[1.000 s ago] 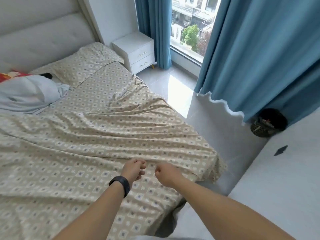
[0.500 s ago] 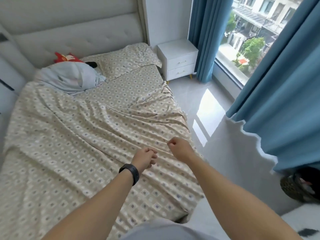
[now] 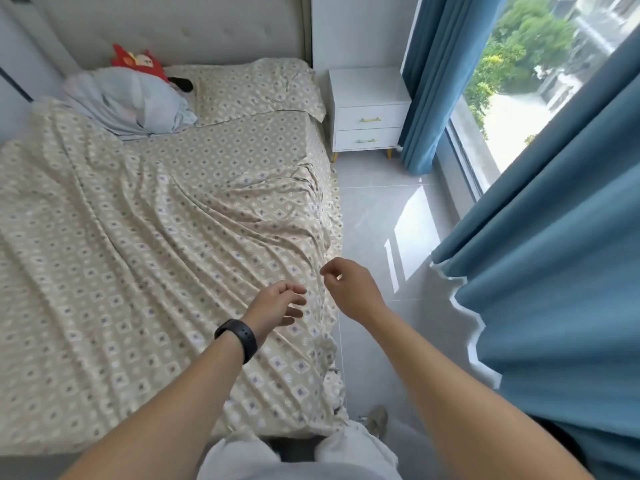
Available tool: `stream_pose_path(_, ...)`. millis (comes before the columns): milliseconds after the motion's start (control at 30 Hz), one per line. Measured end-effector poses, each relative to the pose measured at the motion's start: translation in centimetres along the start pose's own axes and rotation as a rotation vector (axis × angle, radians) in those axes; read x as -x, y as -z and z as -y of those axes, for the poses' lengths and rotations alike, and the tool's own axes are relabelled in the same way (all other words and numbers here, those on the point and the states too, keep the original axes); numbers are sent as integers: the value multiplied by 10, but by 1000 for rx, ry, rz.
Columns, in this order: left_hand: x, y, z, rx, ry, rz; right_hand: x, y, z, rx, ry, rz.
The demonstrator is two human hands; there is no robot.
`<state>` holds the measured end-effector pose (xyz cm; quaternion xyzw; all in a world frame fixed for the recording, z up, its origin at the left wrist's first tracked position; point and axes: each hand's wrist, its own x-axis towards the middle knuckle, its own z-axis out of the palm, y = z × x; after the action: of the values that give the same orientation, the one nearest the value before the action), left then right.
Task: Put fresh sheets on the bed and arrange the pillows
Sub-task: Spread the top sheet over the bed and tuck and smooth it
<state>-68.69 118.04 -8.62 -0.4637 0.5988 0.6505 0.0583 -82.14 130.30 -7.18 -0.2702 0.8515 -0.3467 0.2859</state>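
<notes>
While both arms reach out over the bed's right side, the scene reads left to right as follows.

Headboard [image 3: 180, 26]: pale, padded, upright behind the bed's far end.
Red plush toy [image 3: 136, 62]: leans at the headboard, partly hidden by the bundle in front of it.
Light blue bundle [image 3: 128, 102]: crumpled cloth lying at the head of the bed, left of the pillow and touching it.
Pillow [image 3: 252, 88]: patterned beige case, flat against the headboard on the right half of the bed.
Patterned sheet [image 3: 138, 244]: beige with small diamond motifs, spread over the mattress, wrinkled in long diagonal folds that run toward the hands; its right edge hangs over the bed's side.
Left hand [image 3: 277, 304]: black wristband [image 3: 239, 339] on the wrist; fingers loosely curled and apart, holding nothing, just above the sheet near its right edge.
Right hand [image 3: 349, 289]: over the edge of the bed, beside the left hand; thumb and forefinger drawn close together at the sheet's hem, but whether cloth is pinched between them cannot be told.
Nightstand [image 3: 369, 109]: white, two drawers with gold handles, just right of the pillow.
Floor [image 3: 377, 209]: pale tiles with a sunlit patch.
Blue curtains [image 3: 554, 237]: hang by the window [image 3: 512, 81], the near one close to the right arm.
</notes>
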Motion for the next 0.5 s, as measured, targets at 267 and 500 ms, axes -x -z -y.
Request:
stream_pose_path(267,-23,-85,-37,-45,-3,-14,-7,79,-55,30,22,6)
stream_pose_path(500,-73,-156,-88,36,-24,24,-43,143,-81,186,20,-4)
